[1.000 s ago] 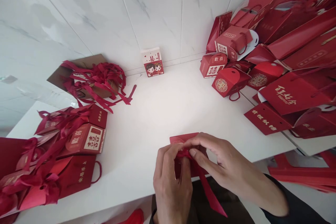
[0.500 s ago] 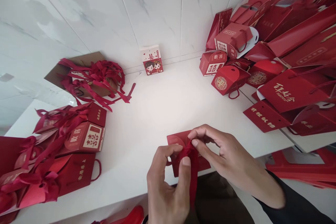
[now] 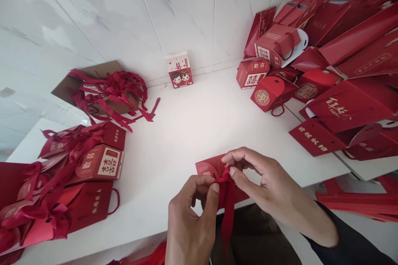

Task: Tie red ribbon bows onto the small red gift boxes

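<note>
You're pinching the dark red satin ribbon (image 3: 226,182) with your left hand (image 3: 189,219) and right hand (image 3: 264,186) over the small red paper box (image 3: 208,167); keep both loops snug while you're tightening.

Small cartoon-couple box (image 3: 179,70) against tiled wall, cardboard tray of loose ribbons (image 3: 108,93), red gift bags (image 3: 342,58) heaped right, ribboned boxes (image 3: 90,157) left

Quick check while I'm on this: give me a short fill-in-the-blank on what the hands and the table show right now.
Both hands, left hand and right hand, pinch a ribbon coloured ____.
The ribbon sits on a small red ____ at the table edge.
The loose ribbons lie on a piece of ____.

Missing words: red; box; cardboard
</note>
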`<state>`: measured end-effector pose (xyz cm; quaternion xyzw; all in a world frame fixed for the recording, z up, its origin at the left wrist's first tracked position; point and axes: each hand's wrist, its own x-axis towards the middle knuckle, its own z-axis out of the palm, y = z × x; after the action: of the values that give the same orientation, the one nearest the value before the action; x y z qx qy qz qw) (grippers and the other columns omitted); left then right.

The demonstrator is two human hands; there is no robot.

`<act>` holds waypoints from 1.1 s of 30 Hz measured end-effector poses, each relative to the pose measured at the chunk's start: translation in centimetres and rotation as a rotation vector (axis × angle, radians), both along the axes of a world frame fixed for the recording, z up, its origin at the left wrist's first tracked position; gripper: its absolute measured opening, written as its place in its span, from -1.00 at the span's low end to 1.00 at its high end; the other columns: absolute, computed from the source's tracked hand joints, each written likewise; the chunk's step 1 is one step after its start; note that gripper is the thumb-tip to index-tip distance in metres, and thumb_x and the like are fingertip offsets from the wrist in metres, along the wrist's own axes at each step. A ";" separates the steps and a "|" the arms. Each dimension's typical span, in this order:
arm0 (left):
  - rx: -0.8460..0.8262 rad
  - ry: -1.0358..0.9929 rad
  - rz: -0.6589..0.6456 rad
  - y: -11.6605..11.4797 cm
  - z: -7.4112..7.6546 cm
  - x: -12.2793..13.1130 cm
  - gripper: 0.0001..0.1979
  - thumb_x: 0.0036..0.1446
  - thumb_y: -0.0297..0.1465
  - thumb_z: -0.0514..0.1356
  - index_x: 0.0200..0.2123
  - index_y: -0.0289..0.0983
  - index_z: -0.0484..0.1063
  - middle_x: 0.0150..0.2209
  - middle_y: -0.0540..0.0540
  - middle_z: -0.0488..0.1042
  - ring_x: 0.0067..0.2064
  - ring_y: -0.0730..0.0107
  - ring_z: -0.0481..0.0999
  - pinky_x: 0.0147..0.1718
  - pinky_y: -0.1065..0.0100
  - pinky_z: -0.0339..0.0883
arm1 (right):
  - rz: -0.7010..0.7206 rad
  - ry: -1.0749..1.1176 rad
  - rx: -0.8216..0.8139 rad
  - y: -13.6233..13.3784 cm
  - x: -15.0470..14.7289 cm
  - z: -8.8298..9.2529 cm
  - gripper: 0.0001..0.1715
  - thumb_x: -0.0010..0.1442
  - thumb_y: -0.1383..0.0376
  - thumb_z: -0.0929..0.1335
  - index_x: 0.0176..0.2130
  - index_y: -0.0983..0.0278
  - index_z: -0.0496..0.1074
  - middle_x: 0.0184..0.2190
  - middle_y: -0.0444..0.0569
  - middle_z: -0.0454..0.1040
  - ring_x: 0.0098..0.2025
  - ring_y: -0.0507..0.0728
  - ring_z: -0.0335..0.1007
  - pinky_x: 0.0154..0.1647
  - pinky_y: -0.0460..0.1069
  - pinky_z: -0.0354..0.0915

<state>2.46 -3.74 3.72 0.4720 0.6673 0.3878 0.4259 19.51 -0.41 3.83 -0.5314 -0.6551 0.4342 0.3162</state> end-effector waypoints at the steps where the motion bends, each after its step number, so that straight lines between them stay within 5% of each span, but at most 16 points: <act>1: 0.009 0.022 0.005 0.0 0.0 0.0 -0.79 0.20 -0.16 0.26 -0.32 -0.17 0.55 -0.47 0.00 0.51 -0.41 0.37 0.36 -0.44 0.40 0.27 | 0.000 -0.005 0.000 0.0 0.1 0.0 -0.88 0.45 0.22 0.28 -0.07 0.05 0.41 -0.14 -0.21 0.55 -0.19 0.07 0.45 -0.39 -0.08 0.32; 13: -0.029 0.169 0.021 -1.4 -1.7 -1.3 -0.70 0.30 -0.14 0.10 -0.41 -0.19 0.34 -0.50 0.02 0.29 -0.46 0.40 0.22 -0.58 0.41 -0.01 | -0.030 -0.182 0.142 0.3 1.1 -1.5 -0.83 0.48 0.25 0.21 -0.08 0.13 0.39 -0.10 -0.03 0.53 -0.09 0.16 0.49 -0.22 0.02 0.42; 22: 0.062 0.005 0.054 -1.3 -1.6 -0.7 -0.80 0.21 -0.24 0.25 -0.13 -0.17 0.42 -0.28 -0.05 0.54 -0.30 0.35 0.46 -0.34 0.36 0.32 | -0.047 -0.117 0.035 0.1 0.8 -0.9 -0.91 0.44 0.24 0.26 -0.12 0.10 0.37 -0.21 -0.14 0.53 -0.29 0.09 0.45 -0.32 -0.02 0.40; 29: 0.051 -0.089 0.094 -1.2 -1.7 -0.3 -0.85 0.20 -0.35 0.19 -0.15 -0.21 0.45 -0.27 -0.06 0.52 -0.25 0.35 0.54 -0.24 0.37 0.44 | -0.043 -0.146 0.024 0.0 1.1 -1.1 -0.89 0.44 0.22 0.26 -0.13 0.11 0.39 -0.20 -0.14 0.54 -0.29 0.09 0.46 -0.35 -0.03 0.40; 33: 0.012 -0.124 0.128 -1.2 -1.8 -0.4 -0.82 0.17 -0.35 0.18 -0.14 -0.21 0.45 -0.32 -0.02 0.49 -0.36 0.41 0.52 -0.40 0.44 0.40 | -0.035 -0.143 0.012 -0.2 1.3 -1.3 -0.84 0.46 0.18 0.24 -0.13 0.12 0.38 -0.19 -0.11 0.54 -0.28 0.11 0.48 -0.34 -0.01 0.41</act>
<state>2.05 -4.94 1.90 0.4060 0.6663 0.4467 0.4378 20.82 -0.58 2.55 -0.5706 -0.6691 0.3857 0.2792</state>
